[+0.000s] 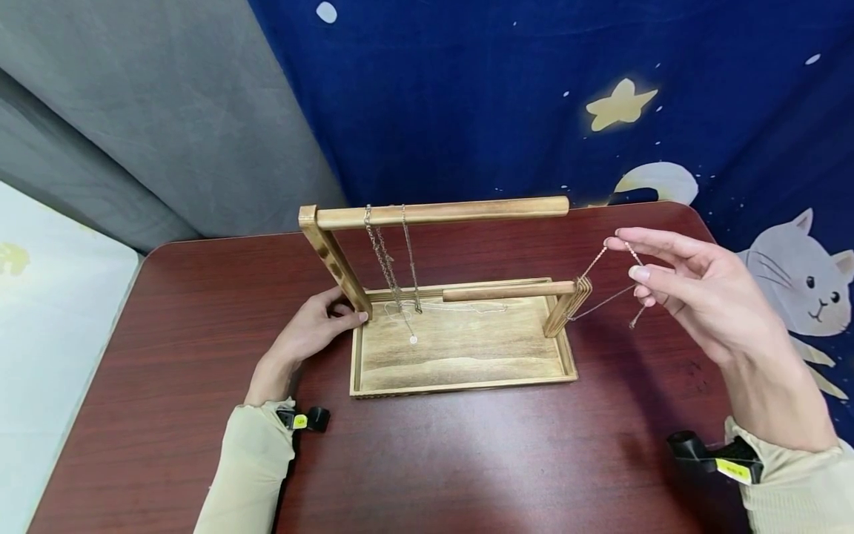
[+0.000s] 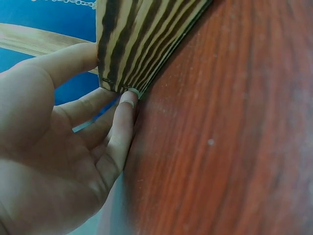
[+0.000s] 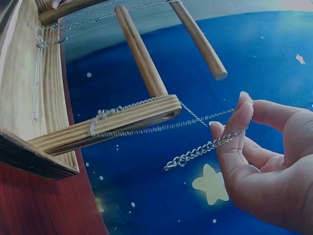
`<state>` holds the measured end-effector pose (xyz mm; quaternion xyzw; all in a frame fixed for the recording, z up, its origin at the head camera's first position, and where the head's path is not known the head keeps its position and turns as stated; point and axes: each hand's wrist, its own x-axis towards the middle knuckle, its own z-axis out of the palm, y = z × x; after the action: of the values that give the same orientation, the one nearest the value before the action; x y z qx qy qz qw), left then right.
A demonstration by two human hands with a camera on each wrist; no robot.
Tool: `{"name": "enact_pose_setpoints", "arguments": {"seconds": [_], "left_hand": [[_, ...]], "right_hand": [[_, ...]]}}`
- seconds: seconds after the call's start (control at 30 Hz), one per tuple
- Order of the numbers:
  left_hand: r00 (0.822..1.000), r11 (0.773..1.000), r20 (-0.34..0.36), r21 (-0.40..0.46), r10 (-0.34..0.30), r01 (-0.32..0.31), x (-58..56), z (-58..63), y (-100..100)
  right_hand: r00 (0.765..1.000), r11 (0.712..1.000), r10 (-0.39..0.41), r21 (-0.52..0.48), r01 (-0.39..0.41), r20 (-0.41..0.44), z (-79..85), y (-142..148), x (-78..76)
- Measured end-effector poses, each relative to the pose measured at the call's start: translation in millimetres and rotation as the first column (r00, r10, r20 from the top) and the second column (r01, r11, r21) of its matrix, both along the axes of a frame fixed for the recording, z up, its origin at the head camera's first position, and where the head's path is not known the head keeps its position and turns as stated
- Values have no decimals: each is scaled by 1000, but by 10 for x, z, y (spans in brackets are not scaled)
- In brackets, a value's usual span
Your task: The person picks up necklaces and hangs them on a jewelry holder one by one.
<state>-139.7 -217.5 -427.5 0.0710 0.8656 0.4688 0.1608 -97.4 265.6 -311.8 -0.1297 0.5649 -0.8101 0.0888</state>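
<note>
A wooden jewelry stand has a shallow tray [image 1: 460, 387], a tall left post [image 1: 333, 259] with an upper bar [image 1: 474, 211], and a short right post [image 1: 559, 319] with a lower bar [image 1: 500, 291]. My left hand [image 1: 308, 331] grips the stand's left end near the tall post's foot; the striped wood sits between thumb and fingers in the left wrist view. Off the stand's right side, my right hand [image 1: 703, 289] pinches a chain necklace [image 3: 193, 154]. That chain runs from the fingers round the short post, and a loose end dangles beneath them.
Two chain necklaces [image 1: 410, 256] hang over the upper bar towards its left. A thin silver chain lies in the tray, near a round pendant [image 1: 414, 340]. The stand is on a dark red table [image 1: 434, 460]. Behind the table hangs a blue curtain [image 1: 454, 111].
</note>
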Motion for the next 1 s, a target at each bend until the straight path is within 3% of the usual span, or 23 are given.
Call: {"name": "enact_pose_setpoints", "arguments": {"seconds": [1.0], "left_hand": [[1000, 1000, 1, -10, -8, 8, -16, -9, -5]], "right_hand": [[997, 982, 42, -182, -54, -72, 363, 14, -132]]}}
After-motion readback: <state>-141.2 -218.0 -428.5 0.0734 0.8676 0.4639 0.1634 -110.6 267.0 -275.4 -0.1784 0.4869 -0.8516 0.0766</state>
